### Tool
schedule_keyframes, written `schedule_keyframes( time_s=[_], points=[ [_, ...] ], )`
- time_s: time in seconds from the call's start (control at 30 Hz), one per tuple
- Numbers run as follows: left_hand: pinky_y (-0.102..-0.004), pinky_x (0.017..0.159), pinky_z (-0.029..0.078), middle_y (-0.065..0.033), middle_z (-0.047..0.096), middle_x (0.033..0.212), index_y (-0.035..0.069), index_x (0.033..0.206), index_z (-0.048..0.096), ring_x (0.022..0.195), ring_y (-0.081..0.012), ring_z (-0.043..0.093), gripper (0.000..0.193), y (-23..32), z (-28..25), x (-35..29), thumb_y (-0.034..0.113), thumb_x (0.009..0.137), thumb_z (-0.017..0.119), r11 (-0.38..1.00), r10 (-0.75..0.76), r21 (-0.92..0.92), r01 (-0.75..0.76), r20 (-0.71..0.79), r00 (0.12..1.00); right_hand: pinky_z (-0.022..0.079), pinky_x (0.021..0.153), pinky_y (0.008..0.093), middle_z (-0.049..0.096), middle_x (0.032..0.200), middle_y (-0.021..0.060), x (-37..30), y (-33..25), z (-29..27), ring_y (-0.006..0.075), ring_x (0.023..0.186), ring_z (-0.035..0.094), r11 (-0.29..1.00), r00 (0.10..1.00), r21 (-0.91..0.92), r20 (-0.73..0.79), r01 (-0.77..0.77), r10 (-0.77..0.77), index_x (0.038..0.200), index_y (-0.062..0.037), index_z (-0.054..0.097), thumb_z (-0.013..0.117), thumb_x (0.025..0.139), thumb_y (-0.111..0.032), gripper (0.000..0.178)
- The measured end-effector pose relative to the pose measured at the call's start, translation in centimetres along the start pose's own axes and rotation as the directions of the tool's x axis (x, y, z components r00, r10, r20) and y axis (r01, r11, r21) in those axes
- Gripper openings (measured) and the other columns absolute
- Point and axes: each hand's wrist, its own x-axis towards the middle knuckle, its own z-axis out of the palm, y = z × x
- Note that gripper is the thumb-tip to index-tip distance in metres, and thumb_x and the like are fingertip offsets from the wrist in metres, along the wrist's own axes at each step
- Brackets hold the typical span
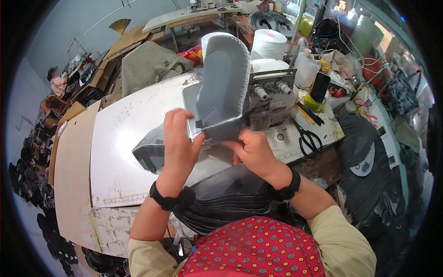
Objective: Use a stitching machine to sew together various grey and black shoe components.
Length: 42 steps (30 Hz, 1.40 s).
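Note:
A grey shoe upper (224, 78) with a sole-shaped panel and white overlock stitching along its edge stands raised in front of the sewing machine (272, 99). My left hand (177, 143) has its bent fingers and thumb at the upper's left edge, gripping it there. At the lower right, my right hand (255, 151) pinches the dark lower part; its fingertips are partly hidden. Another dark grey upper (152, 147) lies on the white table (124, 124), left of my left hand. A stack of dark grey pieces (221, 203) rests below my wrists, against my red patterned apron (258, 249).
White thread cones (268, 45) stand behind the machine. Black scissors (308, 141) and a yellow tape roll (314, 102) with a phone (319, 87) lie to the right. Dark pieces hang in a bundle (369, 157) at far right. A person (58, 85) sits far left.

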Motion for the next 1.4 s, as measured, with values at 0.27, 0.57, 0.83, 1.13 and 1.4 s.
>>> schedule_keyframes(
  time_s=[0.27,0.57,0.83,1.13,1.4],
  points=[
    [-0.0342,0.076,0.052,-0.0111,0.065,0.091,-0.001,0.116,0.052,0.083,-0.0211,0.065,0.044,-1.9,1.7,0.1,-0.006,0.075,0.067,0.868,-0.31,-0.272,0.415,0.357,0.881,0.053,0.057,0.029,0.071,0.079,0.0101,-0.3,1.7,-0.9,0.0157,0.06,0.068,0.947,0.963,0.204,-0.053,-0.249,0.264,0.102,0.0001,0.069,0.071,0.083,-0.003,0.02],
    [-0.0177,0.068,0.043,-0.0009,0.067,0.093,0.007,0.104,0.067,0.074,-0.0069,0.058,0.013,-5.6,0.5,-1.1,0.013,0.096,0.057,0.227,-0.553,-0.615,0.755,0.557,0.619,0.053,0.054,0.0232,0.071,0.11,0.015,-3.6,2.2,-1.6,0.0126,0.064,0.067,0.961,0.962,-0.048,0.051,0.272,-0.27,0.103,0.0027,0.069,0.058,0.083,0.012,0.025],
    [-0.0216,0.074,0.041,0.0028,0.062,0.091,0.004,0.102,0.061,0.082,-0.0047,0.052,0.016,-6.2,1.7,-0.1,0.019,0.097,0.062,0.515,-0.463,-0.652,0.556,0.334,0.821,0.052,0.053,0.0254,0.072,0.106,0.011,-2.3,3.7,-0.4,0.0149,0.055,0.064,0.888,0.914,-0.238,-0.007,0.392,-0.406,0.102,0.0005,0.068,0.064,0.087,0.003,0.016],
    [-0.0194,0.054,0.03,0.0078,0.054,0.075,0.011,0.097,0.059,0.061,-0.0016,0.039,0.012,-9.3,2.2,-0.7,0.022,0.097,0.064,0.45,-0.599,-0.72,0.529,0.196,0.776,0.057,0.066,0.0324,0.07,0.109,0.014,-0.3,4.8,-0.4,0.0274,0.081,0.071,0.95,0.977,-0.258,-0.068,0.177,-0.201,0.102,-0.0038,0.066,0.07,0.083,-0.005,0.02],
    [-0.0248,0.045,0.036,-0.0011,0.058,0.073,0.003,0.097,0.061,0.05,-0.0085,0.045,0.027,-3.8,-3.9,-2.8,0.028,0.093,0.069,0.354,-0.694,-0.39,0.85,0.501,0.518,0.057,0.075,0.0349,0.068,0.116,0.0129,0.1,4.7,-0.4,0.0305,0.09,0.07,0.949,0.977,-0.269,-0.088,0.165,-0.194,0.106,-0.0037,0.065,0.073,0.08,-0.005,0.027]
  ],
)
